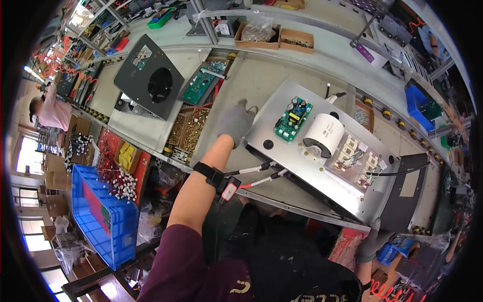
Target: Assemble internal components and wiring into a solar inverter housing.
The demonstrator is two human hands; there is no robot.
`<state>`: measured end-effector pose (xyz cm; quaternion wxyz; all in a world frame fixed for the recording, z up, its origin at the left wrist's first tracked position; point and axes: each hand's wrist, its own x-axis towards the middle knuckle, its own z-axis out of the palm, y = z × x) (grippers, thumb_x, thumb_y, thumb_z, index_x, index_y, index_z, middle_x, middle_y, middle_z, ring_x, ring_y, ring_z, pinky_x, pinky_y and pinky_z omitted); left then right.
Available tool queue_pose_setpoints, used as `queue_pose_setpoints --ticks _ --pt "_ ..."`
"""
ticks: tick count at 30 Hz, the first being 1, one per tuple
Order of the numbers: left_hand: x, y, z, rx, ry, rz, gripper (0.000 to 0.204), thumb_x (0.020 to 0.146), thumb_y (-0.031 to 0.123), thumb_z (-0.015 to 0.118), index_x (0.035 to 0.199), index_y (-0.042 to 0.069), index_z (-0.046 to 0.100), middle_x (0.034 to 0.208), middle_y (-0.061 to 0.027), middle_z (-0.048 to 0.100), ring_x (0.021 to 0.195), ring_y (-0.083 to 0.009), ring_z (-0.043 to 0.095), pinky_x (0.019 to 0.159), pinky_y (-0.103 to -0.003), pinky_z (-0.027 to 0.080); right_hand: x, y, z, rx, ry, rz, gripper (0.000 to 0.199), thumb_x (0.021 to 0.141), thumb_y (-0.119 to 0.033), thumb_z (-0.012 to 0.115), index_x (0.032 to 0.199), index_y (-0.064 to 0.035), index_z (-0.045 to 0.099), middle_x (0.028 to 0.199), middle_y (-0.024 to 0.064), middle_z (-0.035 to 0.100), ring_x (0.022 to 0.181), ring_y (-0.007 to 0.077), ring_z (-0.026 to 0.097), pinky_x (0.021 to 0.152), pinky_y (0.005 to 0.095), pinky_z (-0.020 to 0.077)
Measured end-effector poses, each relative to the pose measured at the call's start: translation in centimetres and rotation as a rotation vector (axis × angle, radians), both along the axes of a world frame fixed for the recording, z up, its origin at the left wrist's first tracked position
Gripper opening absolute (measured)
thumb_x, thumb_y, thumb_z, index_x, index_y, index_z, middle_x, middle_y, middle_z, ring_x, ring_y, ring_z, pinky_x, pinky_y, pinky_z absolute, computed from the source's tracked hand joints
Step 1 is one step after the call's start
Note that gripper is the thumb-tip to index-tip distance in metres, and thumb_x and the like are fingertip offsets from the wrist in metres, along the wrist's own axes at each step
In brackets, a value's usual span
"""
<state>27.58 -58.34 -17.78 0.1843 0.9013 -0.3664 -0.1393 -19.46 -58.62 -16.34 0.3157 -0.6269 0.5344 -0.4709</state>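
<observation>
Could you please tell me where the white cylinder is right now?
In the head view, the white cylinder sits right of centre on the silver metal plate, just right of the green circuit board.

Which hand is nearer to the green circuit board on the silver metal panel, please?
Left: the grey-gloved left hand is left of the board; the right hand is farther, lower right.
</observation>
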Motion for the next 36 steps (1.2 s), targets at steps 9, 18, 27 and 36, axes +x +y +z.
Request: queue_pose_setpoints --ticks 9,18,27,36 --pt "-9.3 11.3 -2.6 -0.069 0.236 0.334 0.034 0.093 0.028 0.04 0.11 0.005 0.057 0.096 -0.0233 0.062 0.093 -0.0402 0.059 0.081 -0.048 0.045 2.4 -20.4 -0.4 -0.216 0.329 0.18 0.061 0.088 -0.021 0.059 0.136 0.0024 0.029 0.126 0.0145 0.049 0.108 0.0232 0.052 0.091 0.0342 0.0421" --pt "-8.2 14.9 1.2 0.206 0.677 -0.367 0.032 0.09 0.029 0.046 0.109 0.007 0.059 0.085 -0.0137 0.065 0.078 -0.0271 0.062 0.074 -0.037 0.048 19.0 -26.7 2.7 0.096 -0.04 0.545 0.064 0.09 -0.028 0.054 0.143 -0.0058 0.025 0.138 0.0134 0.039 0.115 0.0237 0.051 0.095 0.0342 0.0418" --pt "23.2 10.9 -11.2 -0.413 0.973 0.869 0.027 0.088 0.023 0.047 0.107 0.007 0.057 0.087 -0.0072 0.063 0.065 -0.0172 0.061 0.057 -0.029 0.049 17.2 -9.8 -3.0 0.218 0.034 0.387 0.052 0.092 -0.013 0.048 0.14 -0.0036 0.029 0.138 0.0127 0.039 0.122 0.0223 0.044 0.098 0.0346 0.0391" --pt "30.0 4.9 -18.8 -0.631 1.196 1.107 0.026 0.09 0.032 0.052 0.105 0.011 0.057 0.09 -0.0036 0.061 0.076 -0.0149 0.057 0.062 -0.028 0.046 18.0 -4.5 -5.1 0.192 0.32 -0.156 0.053 0.095 -0.028 0.046 0.136 0.004 0.035 0.135 0.0152 0.042 0.121 0.0224 0.041 0.102 0.0331 0.0298"
